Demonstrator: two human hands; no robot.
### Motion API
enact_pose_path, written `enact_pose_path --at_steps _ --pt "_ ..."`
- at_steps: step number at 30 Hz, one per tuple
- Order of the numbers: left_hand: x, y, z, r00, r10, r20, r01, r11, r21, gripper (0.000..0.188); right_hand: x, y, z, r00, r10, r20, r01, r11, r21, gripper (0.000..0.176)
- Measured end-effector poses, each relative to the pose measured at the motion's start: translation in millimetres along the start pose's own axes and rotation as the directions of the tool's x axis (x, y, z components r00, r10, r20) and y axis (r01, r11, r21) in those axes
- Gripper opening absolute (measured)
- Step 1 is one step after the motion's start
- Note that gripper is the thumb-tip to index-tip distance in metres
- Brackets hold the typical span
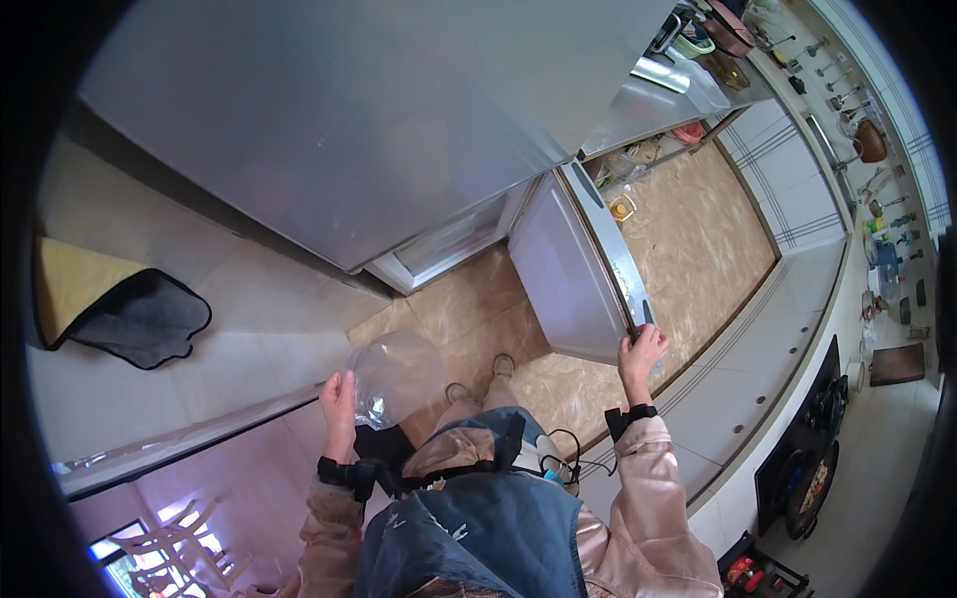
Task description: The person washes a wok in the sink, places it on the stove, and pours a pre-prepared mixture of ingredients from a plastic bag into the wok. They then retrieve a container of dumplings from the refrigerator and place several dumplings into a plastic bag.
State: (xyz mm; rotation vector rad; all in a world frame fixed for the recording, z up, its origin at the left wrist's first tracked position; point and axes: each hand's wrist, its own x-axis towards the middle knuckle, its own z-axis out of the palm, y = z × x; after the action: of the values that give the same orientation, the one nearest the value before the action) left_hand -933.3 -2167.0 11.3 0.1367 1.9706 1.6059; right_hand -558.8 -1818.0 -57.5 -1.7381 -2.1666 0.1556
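My left hand (339, 407) holds the edge of a thin, clear, rounded plastic piece (400, 370); whether it is a bag or a lid, I cannot tell. At the outer edge of an open lower refrigerator door (572, 276), my right hand (643, 357) has its fingers curled over the rim. The door stands swung out from the grey refrigerator (351, 127). Part of a white inner compartment (456, 239) with a clear front shows in the opening; its contents are blurred. Both my feet are on the tan floor (710, 202) near the door.
A yellow and grey cloth (142, 318) hangs at the left. On the right counter are a black cooktop (807, 426) and a pan of food (815, 486). A yellow-handled bottle (621, 208) stands on the floor beyond the door, near a steel worktable (635, 112).
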Motion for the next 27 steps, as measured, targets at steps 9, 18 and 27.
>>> enact_pose_path --at_steps 9,18,27 --pt "8.3 2.3 9.4 0.997 -0.018 -0.076 0.026 0.994 0.109 0.033 13.7 -92.1 95.8 0.966 -0.248 0.074 0.219 0.936 0.275 0.026" --pt "-1.9 -8.0 11.4 0.964 0.013 -0.265 0.061 0.961 0.269 0.035 74.9 -250.9 284.1 0.382 -0.181 0.906 -0.913 0.077 0.4 0.016" --pt "-31.3 -22.7 2.5 0.925 -0.027 -0.38 0.11 0.974 0.198 0.032 114.3 -309.1 322.7 0.37 -0.35 0.861 -0.883 -0.421 0.208 0.024"
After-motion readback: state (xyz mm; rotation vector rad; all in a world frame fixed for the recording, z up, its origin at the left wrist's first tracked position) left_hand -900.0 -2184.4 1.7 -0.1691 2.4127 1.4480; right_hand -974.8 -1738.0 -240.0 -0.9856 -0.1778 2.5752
